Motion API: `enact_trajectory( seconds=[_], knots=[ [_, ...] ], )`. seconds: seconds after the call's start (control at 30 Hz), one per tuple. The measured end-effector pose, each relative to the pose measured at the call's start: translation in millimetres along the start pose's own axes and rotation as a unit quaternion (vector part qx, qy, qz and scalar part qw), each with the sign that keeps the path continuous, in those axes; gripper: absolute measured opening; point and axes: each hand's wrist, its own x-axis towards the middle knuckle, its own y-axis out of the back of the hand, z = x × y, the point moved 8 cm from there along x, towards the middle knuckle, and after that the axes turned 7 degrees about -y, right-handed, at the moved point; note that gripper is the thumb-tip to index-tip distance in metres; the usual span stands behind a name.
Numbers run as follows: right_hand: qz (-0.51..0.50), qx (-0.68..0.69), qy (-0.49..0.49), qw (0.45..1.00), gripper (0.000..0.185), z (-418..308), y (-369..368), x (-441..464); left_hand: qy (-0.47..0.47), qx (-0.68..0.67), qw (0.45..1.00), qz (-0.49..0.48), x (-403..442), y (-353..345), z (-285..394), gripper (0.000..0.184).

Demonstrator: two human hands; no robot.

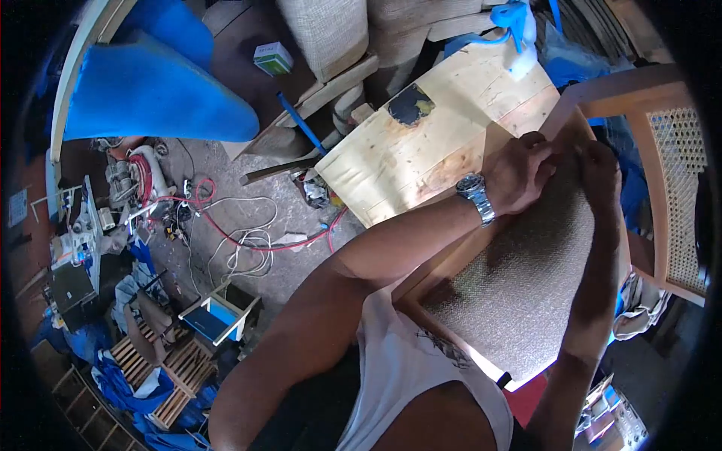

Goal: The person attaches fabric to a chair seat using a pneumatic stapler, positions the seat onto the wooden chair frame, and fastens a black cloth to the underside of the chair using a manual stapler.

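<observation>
Close edge work, it seems, calling for even tension: the left hand [519, 174] half-curled, the right [602, 177] bent in, any grip too hidden to tell. Coarse, glinting woven fabric [519, 289] lies beneath them, inside a smooth, angular wooden frame [418, 287] beside the planked worktop [376, 169].

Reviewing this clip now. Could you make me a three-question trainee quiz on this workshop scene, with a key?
1. Multiple choice: the small green-and-white box lies on
A) the grey floor
B) the dark brown surface
C) the pale wooden boards

2. True or false: the silver metal watch is on the wrist of the left hand.

3. Fill in (near or far): the left hand and the right hand are both at the ____ end of the speckled grey woven fabric, as seen by the person.

Key: 1 B; 2 true; 3 far.
</observation>
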Motion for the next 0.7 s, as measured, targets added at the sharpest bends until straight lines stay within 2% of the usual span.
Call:
enact_trajectory(
  seconds=[0.07,0.13,0.17,0.23,0.27,0.3,0.33,0.37,0.4,0.43,0.47,0.53,0.6,0.67,0.7],
  knots=[
    [0.076,-0.014,0.053,0.996,0.022,3,-3,-8,-0.046,0.023,0.998,0.047,-2,-3,-3,0.03],
    [0.144,0.031,0.015,0.989,0.023,21,-12,-14,-0.073,0.042,0.995,0.063,-4,-4,-5,0.031],
    [0.184,0.06,-0.018,0.981,0.022,28,-7,-19,-0.066,0.026,0.996,0.062,-3,-4,-5,0.031],
    [0.318,0.066,0.036,0.945,0.021,31,10,-33,-0.004,0.054,0.998,-0.025,4,-3,2,0.033],
    [0.319,0.111,0.043,0.94,0.022,28,17,-49,-0.066,0.071,0.995,-0.005,5,-3,10,0.033],
    [0.271,0.07,-0.008,0.96,0.024,16,13,-62,-0.083,0.123,0.989,-0.004,3,-4,12,0.033],
    [0.183,0.042,0.043,0.981,0.033,15,-11,-82,-0.118,0.118,0.985,-0.032,3,-6,16,0.034],
    [0.149,-0.041,0.125,0.98,0.044,-24,-3,-115,-0.167,0.16,0.97,-0.07,6,-10,24,0.037],
    [0.085,-0.086,0.15,0.981,0.052,-48,-6,-145,-0.213,0.203,0.95,-0.107,7,-16,29,0.04],
    [0.05,-0.048,0.128,0.989,0.054,-65,3,-171,-0.223,0.201,0.947,-0.113,10,-18,33,0.04],
    [0.016,-0.009,0.108,0.994,0.057,-78,6,-193,-0.26,0.241,0.922,-0.154,14,-28,38,0.043],
    [-0.01,-0.011,0.092,0.996,0.061,-87,-3,-237,-0.297,0.304,0.881,-0.207,24,-46,29,0.052],
    [-0.031,-0.008,0.06,0.998,0.066,-95,-10,-275,-0.282,0.36,0.865,-0.204,59,-55,27,0.049],
    [-0.016,0.003,0.052,0.999,0.063,-91,-6,-282,-0.224,0.344,0.89,-0.199,82,-64,15,0.049],
    [-0.006,0.069,0.065,0.995,0.055,-85,-5,-286,-0.257,0.35,0.888,-0.15,83,-63,15,0.043]
  ],
)
